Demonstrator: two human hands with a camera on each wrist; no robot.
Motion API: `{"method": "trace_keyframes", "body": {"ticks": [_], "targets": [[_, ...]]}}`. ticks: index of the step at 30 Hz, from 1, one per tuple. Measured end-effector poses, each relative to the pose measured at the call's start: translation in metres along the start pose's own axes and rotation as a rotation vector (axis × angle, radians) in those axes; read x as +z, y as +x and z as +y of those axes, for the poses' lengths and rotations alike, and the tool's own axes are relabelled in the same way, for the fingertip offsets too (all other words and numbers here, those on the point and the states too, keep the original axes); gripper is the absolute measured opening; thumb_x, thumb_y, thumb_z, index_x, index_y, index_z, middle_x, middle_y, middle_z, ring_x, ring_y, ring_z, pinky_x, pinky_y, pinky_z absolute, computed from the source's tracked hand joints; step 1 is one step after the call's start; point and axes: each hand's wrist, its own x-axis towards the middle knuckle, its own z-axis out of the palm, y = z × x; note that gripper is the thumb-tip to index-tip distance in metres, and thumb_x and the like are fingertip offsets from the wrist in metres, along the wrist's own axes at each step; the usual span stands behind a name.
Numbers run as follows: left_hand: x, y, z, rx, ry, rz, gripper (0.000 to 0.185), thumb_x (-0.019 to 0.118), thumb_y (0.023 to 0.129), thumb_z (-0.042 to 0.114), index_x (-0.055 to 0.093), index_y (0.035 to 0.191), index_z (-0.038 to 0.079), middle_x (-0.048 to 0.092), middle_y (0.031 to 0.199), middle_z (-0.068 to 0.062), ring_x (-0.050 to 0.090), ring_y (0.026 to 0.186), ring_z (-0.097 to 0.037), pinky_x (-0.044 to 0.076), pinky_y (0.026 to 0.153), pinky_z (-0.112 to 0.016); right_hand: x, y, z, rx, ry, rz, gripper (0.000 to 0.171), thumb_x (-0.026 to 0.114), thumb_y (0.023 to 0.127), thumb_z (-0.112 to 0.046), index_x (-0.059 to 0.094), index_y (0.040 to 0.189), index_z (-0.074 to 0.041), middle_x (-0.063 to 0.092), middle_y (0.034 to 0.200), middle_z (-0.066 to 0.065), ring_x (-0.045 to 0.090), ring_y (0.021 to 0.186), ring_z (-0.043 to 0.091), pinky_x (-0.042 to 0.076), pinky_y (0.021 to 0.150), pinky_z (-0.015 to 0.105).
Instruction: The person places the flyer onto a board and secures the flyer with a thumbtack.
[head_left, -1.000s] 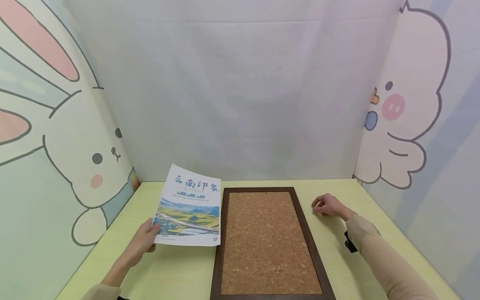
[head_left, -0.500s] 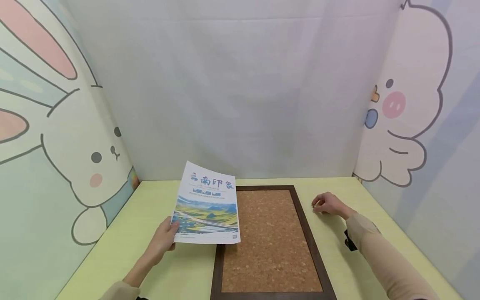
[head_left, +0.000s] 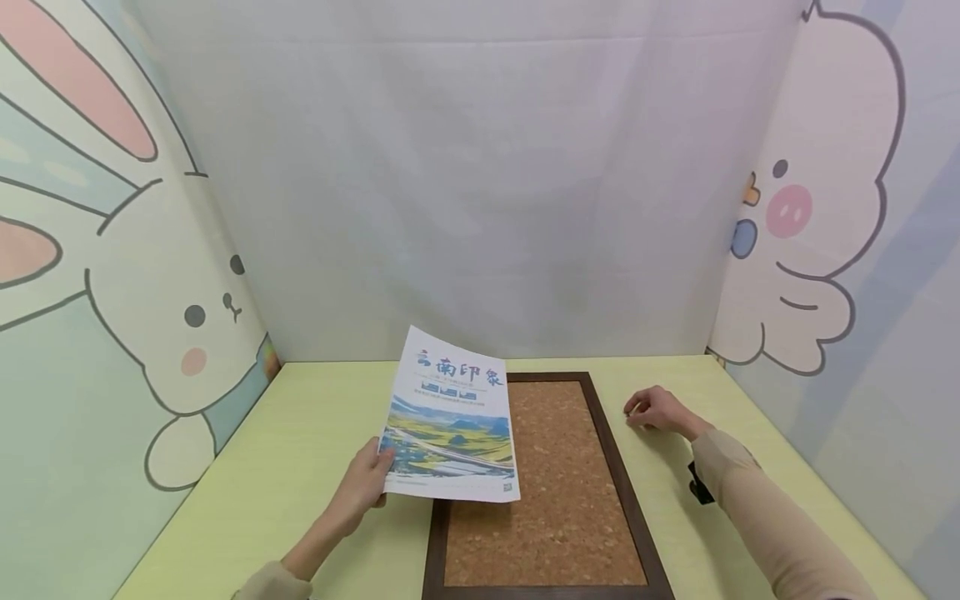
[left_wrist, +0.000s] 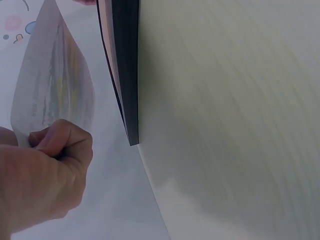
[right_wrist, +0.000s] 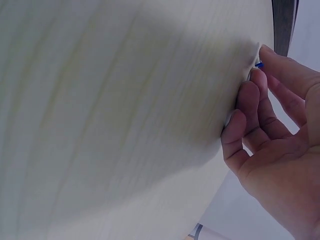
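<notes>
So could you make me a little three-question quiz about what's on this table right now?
1. True or false: the left hand pinches the printed sheet by its lower left corner.
2. Multiple choice: the sheet overlaps which side of the cork board? A) its left side B) its right side C) none, it lies clear of the board
3. Fill in: the right hand rests on the ______, to the right of the board.

Key
1. True; the left wrist view shows fingers curled on the paper.
2. A.
3. Table; something small and blue shows at its fingertips, too small to identify.
</notes>
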Motion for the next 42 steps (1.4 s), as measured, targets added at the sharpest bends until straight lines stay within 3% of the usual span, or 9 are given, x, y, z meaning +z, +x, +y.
{"method": "trace_keyframes", "body": {"ticks": [17, 28, 34, 42], "targets": [[0.050, -0.010, 0.009, 0.069, -0.011, -0.174, 0.034, 0.031, 0.105, 0.014, 0.040, 0.132, -0.006, 0.071, 0.092, -0.015, 0.042, 0.049, -0.010, 0.031, 0.041, -0.019, 0.000, -0.001, 0.001, 0.011, -0.004, 0.026, 0.016, 0.071, 0.083, -0.006, 0.069, 0.094, 0.006, 0.066, 0.072, 0.009, 0.054, 0.061, 0.013, 0.045, 0.052, 0.025], [0.075, -0.020, 0.011, 0.026, -0.053, -0.231, 0.033, 0.031, 0.105, 0.016, 0.041, 0.128, -0.006, 0.071, 0.092, -0.013, 0.059, 0.059, -0.011, 0.037, 0.042, -0.021, -0.001, 0.002, 0.003, 0.002, -0.033, 0.044, 0.014, 0.072, 0.081, -0.006, 0.069, 0.091, 0.004, 0.064, 0.069, 0.003, 0.054, 0.060, 0.012, 0.044, 0.052, 0.024], [0.087, -0.023, 0.011, 0.012, -0.132, -0.284, 0.028, 0.029, 0.105, 0.014, 0.039, 0.120, -0.007, 0.071, 0.084, -0.012, 0.052, 0.048, -0.008, 0.033, 0.038, -0.020, 0.000, 0.002, 0.005, 0.008, -0.043, 0.051, 0.013, 0.071, 0.082, -0.007, 0.069, 0.090, 0.004, 0.063, 0.069, 0.003, 0.053, 0.059, 0.010, 0.044, 0.052, 0.024], [0.098, -0.027, 0.011, -0.040, -0.162, -0.333, 0.031, 0.030, 0.106, 0.016, 0.036, 0.126, -0.006, 0.071, 0.086, -0.012, 0.043, 0.040, -0.008, 0.034, 0.037, -0.020, 0.001, 0.000, 0.000, -0.006, -0.028, 0.062, 0.012, 0.071, 0.082, -0.005, 0.068, 0.089, 0.005, 0.064, 0.069, 0.008, 0.053, 0.057, 0.010, 0.044, 0.051, 0.024]]}}
